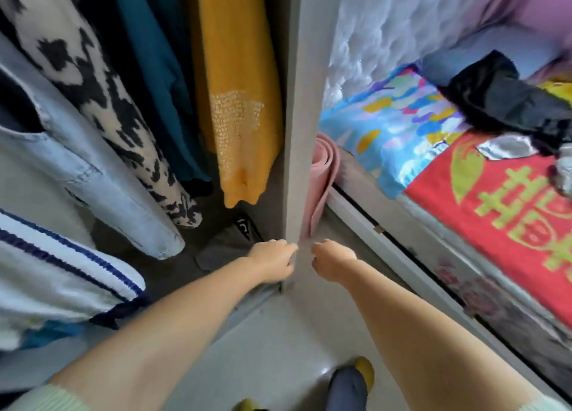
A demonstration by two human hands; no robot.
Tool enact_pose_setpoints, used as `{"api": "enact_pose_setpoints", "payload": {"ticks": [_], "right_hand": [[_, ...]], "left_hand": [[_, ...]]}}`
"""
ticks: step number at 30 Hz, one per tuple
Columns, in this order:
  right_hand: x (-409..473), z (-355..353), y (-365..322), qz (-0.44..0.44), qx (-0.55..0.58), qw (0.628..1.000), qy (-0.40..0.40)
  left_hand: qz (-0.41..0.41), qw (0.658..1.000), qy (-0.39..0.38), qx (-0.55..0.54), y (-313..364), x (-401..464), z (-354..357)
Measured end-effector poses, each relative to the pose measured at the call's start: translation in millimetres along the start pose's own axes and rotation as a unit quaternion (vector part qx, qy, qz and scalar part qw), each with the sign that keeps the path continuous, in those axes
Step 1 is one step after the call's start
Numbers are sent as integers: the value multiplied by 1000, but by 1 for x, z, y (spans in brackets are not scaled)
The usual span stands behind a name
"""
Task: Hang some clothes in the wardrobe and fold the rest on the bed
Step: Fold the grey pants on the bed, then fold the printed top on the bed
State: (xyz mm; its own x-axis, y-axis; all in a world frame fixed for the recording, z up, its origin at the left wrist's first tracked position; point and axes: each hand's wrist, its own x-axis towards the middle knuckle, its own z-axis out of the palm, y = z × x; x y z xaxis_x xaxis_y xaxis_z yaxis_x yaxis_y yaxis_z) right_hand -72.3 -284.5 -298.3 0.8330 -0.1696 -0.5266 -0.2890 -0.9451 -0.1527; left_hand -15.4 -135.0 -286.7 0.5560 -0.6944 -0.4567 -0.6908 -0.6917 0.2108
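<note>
Wardrobe side panel [297, 132]: grey, upright, dividing hanging space on one side from bed on the other. Left hand [274, 260]: low at the panel's front edge on the wardrobe side, fingers curled inward and against the edge; whether they grip it cannot be told. Right hand [332, 262]: level with the left, on the bed side of the same edge, fingers curled into a loose fist, nothing visibly held. Hanging in the wardrobe, from the panel outward: yellow garment [238, 101] with pale printed patch, just beside the panel; teal garment [154, 70]; black-and-cream patterned garment [102, 101]; pale denim garment [93, 175]; white knit with navy stripes [62, 271], nearest the camera. Dark shoe [238, 231] on the wardrobe floor beneath the hems. Rolled pink mat [323, 175]: standing between panel and bed. Bed [433, 255]: covered by a red blanket [483, 209] with yellow-green characters and a multicoloured sheet [396, 125]. On the bed, unfolded: black garment [507, 98] in a heap, small silvery-grey cloth [507, 149] just beside it. Pale floor [278, 348] below, a foot in a yellow slipper [365, 369] visible.
</note>
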Motion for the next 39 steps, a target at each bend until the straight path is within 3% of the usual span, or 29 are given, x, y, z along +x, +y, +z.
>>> {"api": "enact_pose_setpoints", "payload": {"ticks": [8, 13, 21, 31, 39], "right_hand": [[-78, -11, 146, 118, 50, 992, 18], [-154, -11, 288, 200, 81, 976, 23], [-259, -1, 454, 319, 191, 928, 30], [-312, 33, 569, 403, 298, 865, 23], [-289, 11, 695, 465, 326, 823, 20]], "left_hand": [[98, 994, 4, 54, 148, 57, -32], [146, 988, -7, 50, 291, 112, -34], [254, 966, -36, 31, 480, 161, -28], [329, 937, -83, 80, 613, 232, -14], [363, 918, -122, 102, 705, 343, -33]]}}
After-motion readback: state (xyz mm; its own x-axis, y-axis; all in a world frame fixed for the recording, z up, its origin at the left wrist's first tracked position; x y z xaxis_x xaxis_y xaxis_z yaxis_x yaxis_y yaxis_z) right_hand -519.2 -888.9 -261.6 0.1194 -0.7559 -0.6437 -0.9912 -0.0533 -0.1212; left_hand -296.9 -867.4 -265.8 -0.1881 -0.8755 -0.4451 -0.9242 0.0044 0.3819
